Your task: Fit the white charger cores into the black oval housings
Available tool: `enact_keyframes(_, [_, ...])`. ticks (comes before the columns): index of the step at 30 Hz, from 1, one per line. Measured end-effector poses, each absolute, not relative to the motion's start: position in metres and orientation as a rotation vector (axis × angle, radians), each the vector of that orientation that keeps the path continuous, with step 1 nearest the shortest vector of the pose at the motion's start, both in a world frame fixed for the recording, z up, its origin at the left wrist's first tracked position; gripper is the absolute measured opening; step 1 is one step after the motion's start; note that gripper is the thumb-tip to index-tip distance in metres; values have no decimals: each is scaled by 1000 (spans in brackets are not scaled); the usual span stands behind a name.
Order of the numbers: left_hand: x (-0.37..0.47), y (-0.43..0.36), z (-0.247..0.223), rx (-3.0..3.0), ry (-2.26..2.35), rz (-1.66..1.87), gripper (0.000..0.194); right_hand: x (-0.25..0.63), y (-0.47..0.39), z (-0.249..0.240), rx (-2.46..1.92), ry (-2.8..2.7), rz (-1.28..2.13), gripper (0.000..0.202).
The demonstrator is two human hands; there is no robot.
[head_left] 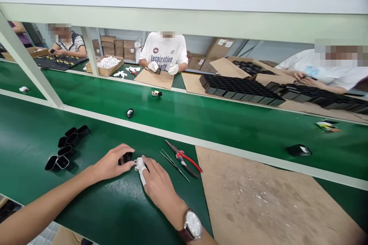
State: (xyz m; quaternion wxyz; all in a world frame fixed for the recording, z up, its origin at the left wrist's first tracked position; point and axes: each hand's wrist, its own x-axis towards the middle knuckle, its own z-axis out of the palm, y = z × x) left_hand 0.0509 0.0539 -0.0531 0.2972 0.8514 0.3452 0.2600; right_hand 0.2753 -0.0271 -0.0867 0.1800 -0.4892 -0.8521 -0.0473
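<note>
Over the near green table, my left hand (pixel 115 162) has its thumb and fingers closed round a small black part (pixel 127 157). My right hand (pixel 156 178), with white covers on a finger and the thumb and a watch on the wrist, meets it from the right. Its fingers pinch a small piece (pixel 136 165) with bits of metal and red showing, mostly hidden by the fingertips. Tweezers (pixel 175 165) and red-handled pliers (pixel 184 158) lie just right of my hands. Several black housings (pixel 68 143) stand open end up on the left.
Cardboard (pixel 273 195) covers the table at the right. Beyond a pale rail (pixel 172 136) runs a green belt (pixel 201 111) carrying black housings (pixel 299 150) and small assemblies (pixel 156 93). Across it, people sit near a box of white parts (pixel 107 63) and rows of black housings (pixel 241 90).
</note>
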Motion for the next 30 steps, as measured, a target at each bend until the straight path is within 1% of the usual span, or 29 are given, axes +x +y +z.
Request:
enact_keyframes(2, [49, 51, -61, 2241, 894, 744, 36, 276, -25, -86, -1370, -2384, -65, 51])
enact_keyframes(7, [43, 47, -70, 2235, 852, 753, 39, 280, -22, -83, -1340, -2304, 107, 48])
enact_keyframes(9, [41, 46, -69, 2240, 849, 738, 40, 283, -19, -82, -1330, -2189, 251, 55])
enact_keyframes(12, [41, 46, -68, 2252, 832, 712, 41, 285, -13, -84, -1326, -2078, 461, 75])
enact_keyframes(15, [39, 46, -69, 2245, 816, 699, 44, 286, -9, -87, -1340, -2106, 573, 77])
enact_keyframes(18, [35, 48, -72, 2208, 851, 647, 55, 289, -11, -89, -1356, -2105, 586, 77])
enact_keyframes(20, [32, 49, -74, 2189, 874, 608, 69, 292, -16, -91, -1362, -2097, 551, 79])
enact_keyframes(23, [28, 51, -72, 2188, 875, 577, 94, 296, -23, -99, -1409, -2062, 431, 73])
enact_keyframes(25, [27, 51, -69, 2195, 865, 543, 102, 293, -24, -104, -1423, -2031, 312, 64])
enact_keyframes(27, [28, 50, -64, 2203, 844, 516, 99, 287, -22, -107, -1407, -2011, 201, 53])
enact_keyframes(30, [32, 47, -64, 2213, 792, 562, 87, 278, -18, -102, -1376, -1989, 111, 40])
